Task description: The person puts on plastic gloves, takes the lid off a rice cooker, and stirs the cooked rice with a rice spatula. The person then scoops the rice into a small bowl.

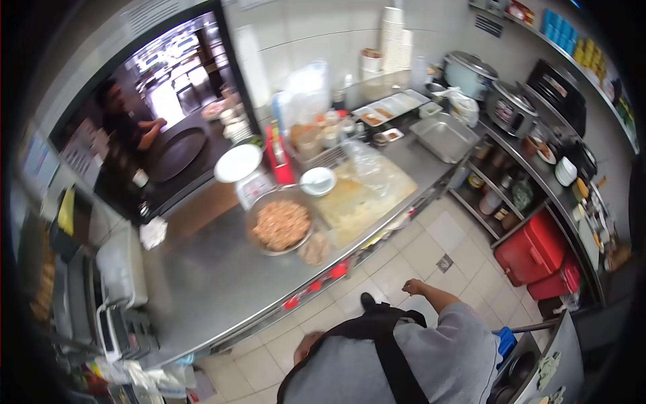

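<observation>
My right hand [412, 287] hangs over the tiled floor in front of the counter, its fingers loosely curled with nothing visible in them. A patch of skin [308, 346] beside the black apron is all that shows of my left arm or hand; its fingers are hidden. On the steel counter stands a metal bowl [250, 232] full of pinkish-orange chopped food [282, 224]. A pale, crumpled lump [314, 250] lies against it. To the right, a yellowish cutting board [397, 183] carries a clear plastic bag [364, 163] and pale scraps. A small white bowl [318, 180] sits at its left edge.
A white plate [237, 163] sits by a scale [254, 189] at the counter's back. A steel tray [445, 137] stands at the right end. Rice cookers [509, 108] and red containers [531, 249] line the right side. Another person [121, 124] stands beyond the pass-through window.
</observation>
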`<state>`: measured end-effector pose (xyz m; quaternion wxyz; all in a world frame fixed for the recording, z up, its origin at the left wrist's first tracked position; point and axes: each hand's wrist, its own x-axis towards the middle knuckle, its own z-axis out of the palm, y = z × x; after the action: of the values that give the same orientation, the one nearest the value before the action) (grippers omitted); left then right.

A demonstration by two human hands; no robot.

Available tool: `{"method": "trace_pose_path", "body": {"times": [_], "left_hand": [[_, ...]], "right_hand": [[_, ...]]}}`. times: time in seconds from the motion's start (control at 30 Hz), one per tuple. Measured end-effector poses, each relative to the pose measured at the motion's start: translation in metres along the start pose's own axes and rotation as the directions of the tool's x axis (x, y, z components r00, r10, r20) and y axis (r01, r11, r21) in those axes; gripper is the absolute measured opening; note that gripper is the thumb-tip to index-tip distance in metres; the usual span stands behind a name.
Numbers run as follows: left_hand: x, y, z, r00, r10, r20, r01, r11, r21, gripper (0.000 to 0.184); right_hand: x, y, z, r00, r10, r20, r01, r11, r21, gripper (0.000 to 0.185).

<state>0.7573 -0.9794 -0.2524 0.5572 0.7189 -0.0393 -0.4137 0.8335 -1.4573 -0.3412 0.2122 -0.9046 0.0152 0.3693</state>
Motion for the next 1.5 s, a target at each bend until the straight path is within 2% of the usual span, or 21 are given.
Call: {"method": "trace_pose_path", "body": {"times": [0.03, 0.1, 0.23, 0.33, 0.37, 0.43, 0.5, 0.63, 0.73, 0.8, 0.9, 0.97, 1.0, 1.1, 1.13, 1.2, 1.27, 1.33, 1.4, 1.47, 1.5], "left_hand": [[0.040, 0.033, -0.006, 0.998, 0.031, 0.050, -0.032, 0.999, 0.031, 0.038], [0.109, 0.093, 0.000, 0.982, 0.124, 0.145, -0.150, 0.972, 0.179, 0.042], [0.178, 0.251, 0.041, 0.911, 0.282, 0.301, -0.397, 0.796, 0.457, 0.050], [0.224, 0.301, 0.085, 0.858, 0.353, 0.373, -0.514, 0.578, 0.634, 0.052], [0.238, 0.313, 0.099, 0.828, 0.390, 0.402, -0.556, 0.486, 0.675, 0.052], [0.254, 0.337, 0.126, 0.781, 0.370, 0.502, -0.624, 0.464, 0.629, 0.054], [0.270, 0.351, 0.147, 0.750, 0.307, 0.586, -0.658, 0.433, 0.616, 0.056], [0.307, 0.390, 0.174, 0.730, -0.046, 0.682, -0.634, 0.328, 0.700, 0.059], [0.339, 0.426, 0.193, 0.713, 0.011, 0.701, -0.683, 0.234, 0.692, 0.060], [0.370, 0.447, 0.198, 0.694, 0.047, 0.718, -0.703, 0.260, 0.662, 0.060], [0.408, 0.503, 0.198, 0.602, 0.011, 0.798, -0.744, 0.371, 0.556, 0.062], [0.442, 0.550, 0.199, 0.467, -0.006, 0.884, -0.794, 0.438, 0.422, 0.062], [0.453, 0.592, 0.207, 0.472, -0.156, 0.867, -0.727, 0.487, 0.484, 0.060], [0.495, 0.695, 0.239, 0.434, -0.212, 0.876, -0.748, 0.456, 0.481, 0.060], [0.528, 0.706, 0.245, 0.333, -0.079, 0.940, -0.843, 0.422, 0.334, 0.061], [0.569, 0.760, 0.262, 0.278, -0.040, 0.960, -0.890, 0.366, 0.273, 0.061], [0.609, 0.821, 0.287, 0.197, -0.083, 0.977, -0.871, 0.442, 0.214, 0.059], [0.656, 0.874, 0.319, 0.093, -0.124, 0.988, -0.737, 0.658, 0.152, 0.058], [0.715, 0.916, 0.352, 0.107, -0.032, 0.994, -0.711, 0.697, 0.099, 0.056], [0.755, 0.957, 0.384, 0.396, 0.185, 0.899, -0.753, 0.626, 0.202, 0.057], [0.785, 0.968, 0.400, 0.514, 0.325, 0.794, -0.732, 0.649, 0.208, 0.061]], "right_hand": [[-0.007, 0.036, -0.002, 0.993, 0.117, -0.008, -0.117, 0.992, 0.056, 0.039], [-0.044, 0.096, -0.006, 0.921, 0.386, -0.052, -0.322, 0.830, 0.455, 0.037], [-0.129, 0.176, -0.005, 0.741, 0.671, -0.007, -0.394, 0.443, 0.805, 0.037], [-0.178, 0.191, -0.021, 0.703, 0.704, 0.096, -0.226, 0.093, 0.970, 0.038], [-0.189, 0.190, -0.033, 0.714, 0.698, 0.050, -0.141, 0.074, 0.987, 0.038], [-0.197, 0.181, -0.071, 0.721, 0.692, -0.042, 0.021, 0.038, 0.999, 0.037], [-0.187, 0.178, -0.118, 0.749, 0.641, -0.168, 0.159, 0.072, 0.985, 0.035], [-0.155, 0.165, -0.236, 0.788, 0.455, -0.415, 0.347, 0.229, 0.910, 0.032], [-0.135, 0.159, -0.326, 0.734, 0.156, -0.661, 0.588, 0.340, 0.733, 0.030], [-0.129, 0.165, -0.391, 0.736, -0.010, -0.677, 0.592, 0.494, 0.637, 0.032], [-0.123, 0.186, -0.492, 0.662, -0.162, -0.731, 0.674, 0.555, 0.487, 0.033], [-0.136, 0.201, -0.560, 0.609, -0.160, -0.777, 0.644, 0.671, 0.367, 0.033], [-0.147, 0.208, -0.593, 0.578, -0.158, -0.800, 0.620, 0.723, 0.305, 0.033], [-0.178, 0.237, -0.673, 0.497, -0.213, -0.841, 0.542, 0.833, 0.109, 0.033], [-0.185, 0.251, -0.694, 0.492, -0.230, -0.840, 0.519, 0.852, 0.071, 0.034], [-0.195, 0.282, -0.728, 0.443, -0.218, -0.870, 0.429, 0.903, -0.009, 0.034], [-0.199, 0.320, -0.762, 0.400, -0.186, -0.898, 0.300, 0.952, -0.063, 0.036], [-0.194, 0.368, -0.798, 0.331, -0.168, -0.929, 0.228, 0.969, -0.093, 0.039], [-0.187, 0.419, -0.839, 0.306, -0.139, -0.942, 0.138, 0.985, -0.101, 0.045], [-0.170, 0.478, -0.882, 0.182, -0.039, -0.982, 0.029, 0.999, -0.035, 0.058], [-0.155, 0.522, -0.908, 0.097, -0.121, -0.988, -0.028, 0.992, -0.125, 0.064]]}}
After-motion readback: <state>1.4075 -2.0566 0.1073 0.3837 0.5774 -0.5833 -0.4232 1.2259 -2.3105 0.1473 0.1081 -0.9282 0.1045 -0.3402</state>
